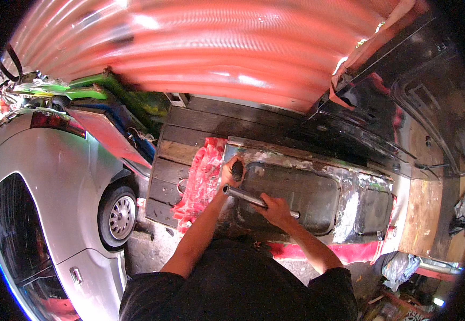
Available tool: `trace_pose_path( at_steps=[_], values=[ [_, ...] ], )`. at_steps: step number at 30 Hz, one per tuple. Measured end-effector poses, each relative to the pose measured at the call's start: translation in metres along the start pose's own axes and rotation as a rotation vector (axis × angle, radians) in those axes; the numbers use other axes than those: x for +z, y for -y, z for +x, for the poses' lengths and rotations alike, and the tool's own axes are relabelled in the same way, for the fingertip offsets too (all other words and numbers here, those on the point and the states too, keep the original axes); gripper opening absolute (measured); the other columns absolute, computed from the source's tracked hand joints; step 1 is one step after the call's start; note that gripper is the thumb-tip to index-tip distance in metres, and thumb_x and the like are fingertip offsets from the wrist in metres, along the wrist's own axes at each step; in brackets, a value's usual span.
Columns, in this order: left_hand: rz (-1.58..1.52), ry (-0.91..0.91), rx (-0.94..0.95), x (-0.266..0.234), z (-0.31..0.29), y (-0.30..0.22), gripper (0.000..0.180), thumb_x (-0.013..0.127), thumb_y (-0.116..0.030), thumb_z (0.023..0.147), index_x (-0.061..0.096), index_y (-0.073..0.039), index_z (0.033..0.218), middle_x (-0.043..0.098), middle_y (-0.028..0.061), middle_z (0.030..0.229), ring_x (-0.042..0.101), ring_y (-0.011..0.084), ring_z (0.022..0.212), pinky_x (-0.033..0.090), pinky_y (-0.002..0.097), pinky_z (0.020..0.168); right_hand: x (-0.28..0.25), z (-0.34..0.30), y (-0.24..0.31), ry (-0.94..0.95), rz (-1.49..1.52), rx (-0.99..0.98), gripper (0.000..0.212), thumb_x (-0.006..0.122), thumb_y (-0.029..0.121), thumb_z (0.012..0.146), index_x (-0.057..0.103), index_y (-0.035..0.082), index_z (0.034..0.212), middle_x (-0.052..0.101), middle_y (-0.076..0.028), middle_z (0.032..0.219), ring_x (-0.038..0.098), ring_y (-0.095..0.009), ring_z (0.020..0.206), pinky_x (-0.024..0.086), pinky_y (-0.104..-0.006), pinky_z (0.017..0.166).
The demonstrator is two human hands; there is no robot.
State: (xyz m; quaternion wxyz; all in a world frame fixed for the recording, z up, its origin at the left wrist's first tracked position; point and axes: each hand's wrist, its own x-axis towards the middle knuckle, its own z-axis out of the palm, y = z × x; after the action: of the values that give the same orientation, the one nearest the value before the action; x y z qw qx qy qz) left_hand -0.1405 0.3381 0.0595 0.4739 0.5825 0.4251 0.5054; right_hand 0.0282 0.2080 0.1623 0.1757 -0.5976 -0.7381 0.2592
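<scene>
My left hand (pixel 228 174) is wrapped round a short black ribbed grip (pixel 237 170) over the left end of a worn metal vehicle panel (pixel 344 214). Slanting down to the right below it is a metal tube (pixel 248 197) with an open round end near my left wrist. My right hand (pixel 276 211) is closed around this tube close to its lower right end. Whether the grip and the tube are joined I cannot tell. The panel has two dark recesses, bare metal patches and flaking paint. It lies on a crumpled red and white cloth (pixel 203 176).
Dark planks form the wooden bench (pixel 171 176) under the panel. A silver car (pixel 61 203) stands close on the left. Red corrugated sheeting (pixel 232 53) rises behind the bench. A black vehicle panel (pixel 387 117) leans at the right, and a plastic bag (pixel 401 270) hangs lower right.
</scene>
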Motion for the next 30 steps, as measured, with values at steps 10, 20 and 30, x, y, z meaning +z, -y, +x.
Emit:
trace_pose_path(
  at_steps=[10, 20, 30],
  values=[
    [0.064, 0.017, 0.049, -0.003, 0.013, -0.013, 0.019, 0.062, 0.001, 0.072, 0.053, -0.005, 0.087, 0.052, 0.0012, 0.073, 0.048, 0.0082, 0.070, 0.042, 0.0246, 0.065, -0.002, 0.012, -0.012, -0.109, -0.035, -0.237, 0.041, 0.074, 0.040, 0.079, 0.056, 0.007, 0.092, 0.065, -0.014, 0.074, 0.066, -0.036, 0.067, 0.053, -0.0449, 0.060],
    [0.094, 0.026, 0.032, -0.001, 0.011, -0.010, 0.023, 0.067, 0.000, 0.070, 0.053, -0.006, 0.087, 0.053, 0.0057, 0.073, 0.049, 0.0128, 0.068, 0.043, 0.0274, 0.063, -0.010, 0.004, -0.001, -0.179, 0.041, -0.266, 0.046, 0.061, 0.051, 0.086, 0.055, 0.008, 0.096, 0.066, -0.017, 0.076, 0.066, -0.038, 0.068, 0.053, -0.0486, 0.060],
    [0.050, 0.053, -0.041, -0.002, 0.020, -0.008, 0.018, 0.063, 0.000, 0.073, 0.053, -0.007, 0.086, 0.050, -0.0018, 0.072, 0.047, 0.0066, 0.068, 0.041, 0.0246, 0.061, -0.004, 0.014, -0.008, -0.120, -0.102, -0.075, 0.044, 0.068, 0.044, 0.084, 0.057, 0.003, 0.096, 0.065, -0.016, 0.073, 0.066, -0.035, 0.065, 0.052, -0.0444, 0.058]
  ],
)
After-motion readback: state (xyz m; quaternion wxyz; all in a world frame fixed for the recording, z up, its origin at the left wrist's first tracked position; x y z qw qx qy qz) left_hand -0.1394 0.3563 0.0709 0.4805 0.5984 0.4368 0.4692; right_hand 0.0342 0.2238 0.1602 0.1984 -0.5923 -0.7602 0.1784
